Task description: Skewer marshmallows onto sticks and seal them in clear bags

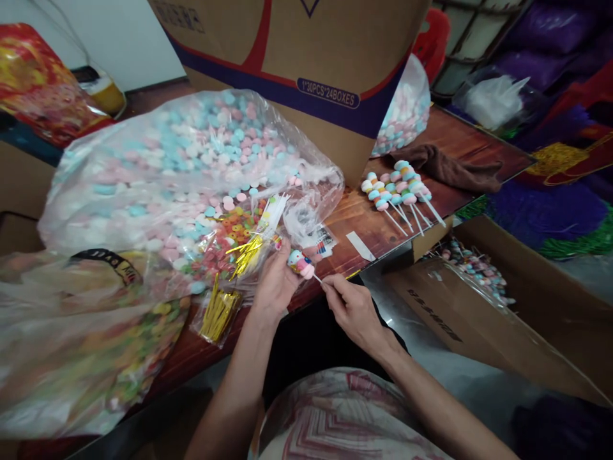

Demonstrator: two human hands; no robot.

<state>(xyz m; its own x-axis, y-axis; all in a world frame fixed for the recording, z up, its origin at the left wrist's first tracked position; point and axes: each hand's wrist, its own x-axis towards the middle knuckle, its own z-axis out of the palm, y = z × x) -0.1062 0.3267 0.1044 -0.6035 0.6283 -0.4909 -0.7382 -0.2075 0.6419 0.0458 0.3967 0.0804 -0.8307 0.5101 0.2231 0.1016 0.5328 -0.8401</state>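
Between my hands, over the table's front edge, is a candy skewer (301,263) with colourful pieces on a white stick. My left hand (278,281) has its fingers curled round the candy end. The stick's lower end is pinched between the thumb and fingers of my right hand (348,306). Just left of my left hand, gold twist ties (246,255) lie by white sticks (274,214) and ring-shaped candies (237,223). More gold ties sit in a small clear bag (218,314). Finished-looking skewers (397,185) of pastel candies lie in a pile at the right.
A large clear bag of pastel candies (191,160) covers the table's left, beside a bag of ring candies (143,358). Behind stands a big cardboard box (306,38). A brown cloth (450,167) lies at the right; below it an open carton (440,306) holds many skewers.
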